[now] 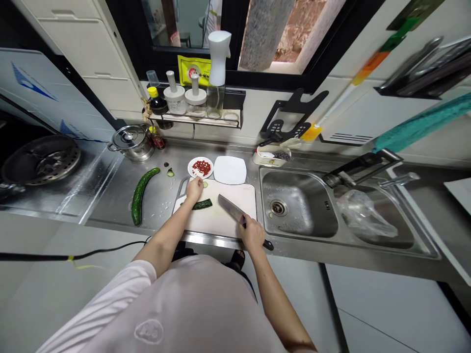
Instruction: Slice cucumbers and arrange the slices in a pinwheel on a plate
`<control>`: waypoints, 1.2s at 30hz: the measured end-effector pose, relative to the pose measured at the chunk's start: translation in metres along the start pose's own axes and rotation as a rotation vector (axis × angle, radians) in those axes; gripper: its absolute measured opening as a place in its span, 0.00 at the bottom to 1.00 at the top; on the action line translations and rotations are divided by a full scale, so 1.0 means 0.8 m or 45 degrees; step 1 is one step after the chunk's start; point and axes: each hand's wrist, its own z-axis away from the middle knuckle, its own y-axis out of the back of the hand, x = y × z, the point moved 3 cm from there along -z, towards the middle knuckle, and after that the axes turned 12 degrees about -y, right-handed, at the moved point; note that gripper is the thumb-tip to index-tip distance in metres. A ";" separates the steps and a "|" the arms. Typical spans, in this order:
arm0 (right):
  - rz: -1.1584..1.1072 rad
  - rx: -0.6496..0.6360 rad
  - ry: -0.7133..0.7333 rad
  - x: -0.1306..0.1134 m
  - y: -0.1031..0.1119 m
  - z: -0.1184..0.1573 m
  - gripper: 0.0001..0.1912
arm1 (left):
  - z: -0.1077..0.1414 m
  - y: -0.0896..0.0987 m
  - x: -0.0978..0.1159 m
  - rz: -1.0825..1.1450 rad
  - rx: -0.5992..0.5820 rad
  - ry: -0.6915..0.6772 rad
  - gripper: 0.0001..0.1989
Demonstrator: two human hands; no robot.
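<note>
My right hand (253, 233) is wrapped around the black handle of a kitchen knife (230, 207). Its broad blade points up and left over the white cutting board (235, 225). My left hand (194, 189) is closed above the board's upper left, by the rim of a round plate (190, 172) of chopped red pepper (201, 167). Whatever its fingers hold, if anything, is hidden. Below that hand lies a cut piece of cucumber (203, 204), apart from the blade. A thin cucumber slice (205, 185) rests just right of the fingers.
A whole cucumber (142, 196) lies left of the board, near small scraps (170, 172). Behind the board sits a white square plate (230, 170). The sink (298, 201) is to the right. A lidded pot (133, 142) and frying pan (42, 159) stand left, below a condiment shelf (217, 120).
</note>
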 end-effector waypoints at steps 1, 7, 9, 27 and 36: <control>-0.014 0.008 0.005 0.001 0.000 0.000 0.18 | -0.001 0.000 0.001 -0.017 -0.014 -0.025 0.09; -0.068 0.029 0.021 0.004 0.000 0.001 0.19 | 0.004 0.005 0.004 -0.114 -0.014 -0.225 0.10; -0.065 0.007 0.019 0.004 0.000 0.001 0.19 | 0.008 0.006 0.003 -0.161 -0.014 -0.268 0.09; -0.134 0.019 0.049 0.002 -0.003 0.000 0.18 | 0.012 0.005 0.004 -0.199 -0.074 -0.321 0.11; -0.180 0.027 0.060 0.004 -0.006 -0.001 0.18 | 0.035 0.021 0.009 -0.107 0.027 -0.225 0.11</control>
